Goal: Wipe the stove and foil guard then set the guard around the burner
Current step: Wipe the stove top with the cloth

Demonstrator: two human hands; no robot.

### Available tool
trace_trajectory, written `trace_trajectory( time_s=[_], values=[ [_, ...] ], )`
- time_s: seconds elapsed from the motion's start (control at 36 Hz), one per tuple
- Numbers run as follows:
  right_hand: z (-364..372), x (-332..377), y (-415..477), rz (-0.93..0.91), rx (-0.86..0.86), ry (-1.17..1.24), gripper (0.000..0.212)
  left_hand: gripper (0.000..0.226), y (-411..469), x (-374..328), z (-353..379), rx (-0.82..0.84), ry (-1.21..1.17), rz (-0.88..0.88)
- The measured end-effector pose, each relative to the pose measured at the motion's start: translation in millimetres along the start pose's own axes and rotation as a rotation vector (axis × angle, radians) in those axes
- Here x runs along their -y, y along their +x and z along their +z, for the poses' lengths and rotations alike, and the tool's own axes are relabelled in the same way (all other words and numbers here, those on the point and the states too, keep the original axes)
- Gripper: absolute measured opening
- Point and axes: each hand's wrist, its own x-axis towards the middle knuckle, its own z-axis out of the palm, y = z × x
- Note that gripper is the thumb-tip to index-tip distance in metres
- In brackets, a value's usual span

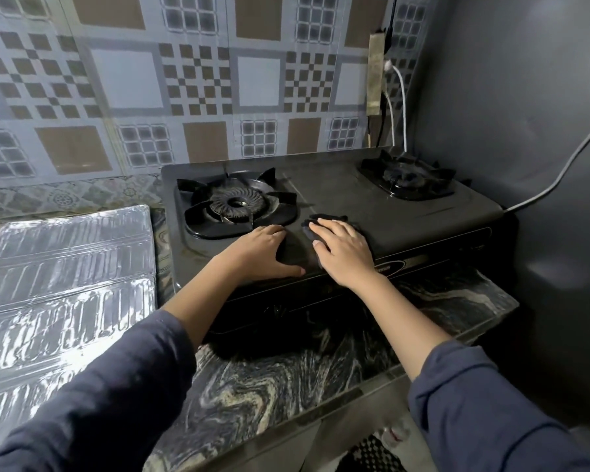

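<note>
Now we see the right hand (pixel 343 254) pressed flat, fingers together, on a dark crumpled cloth (pixel 321 223) atop the matte black stove (pixel 406 219). Beside it, the left hand (pixel 264 255) rests spread and empty on the stove's front, near the ribbed round burner (pixel 234 203). Left of the stove, the shiny embossed foil guard (pixel 65 270) lies folded flat on the swirled marble tabletop (pixel 252 386).

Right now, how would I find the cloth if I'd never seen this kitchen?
Find the black stove with two burners on the marbled counter. Look at its flat middle, between the burners near the front edge. The dark cloth lies pressed under the right hand; the left hand beside it rests on bare stove.
</note>
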Motion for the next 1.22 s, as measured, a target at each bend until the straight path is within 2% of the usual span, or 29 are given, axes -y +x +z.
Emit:
trace_trajectory(
  time_s=[0.17,0.78,0.92,1.06,1.22],
  values=[
    [5.7,21.0,-9.2,-0.005,-0.057,0.004,0.041,0.091,-20.5,18.0,-3.5,-0.007,0.013,0.002],
    [23.8,103.2,-21.1,-0.067,-0.033,0.022,0.04,0.091,-79.4,94.1,-13.8,-0.055,0.014,-0.059],
    [23.8,106.9,-22.0,-0.062,-0.022,0.029,0.04,0.114,-88.6,104.4,-16.0,-0.032,-0.01,-0.061],
    [27.3,116.2,-24.3,-0.082,-0.033,0.038,0.04,0.126,-93.8,116.4,-13.1,-0.068,-0.032,-0.012],
    [32.0,128.6,-25.6,-0.128,-0.04,0.051,0.04,0.115,-99.8,129.5,-7.7,-0.098,-0.105,0.029]
  ],
)
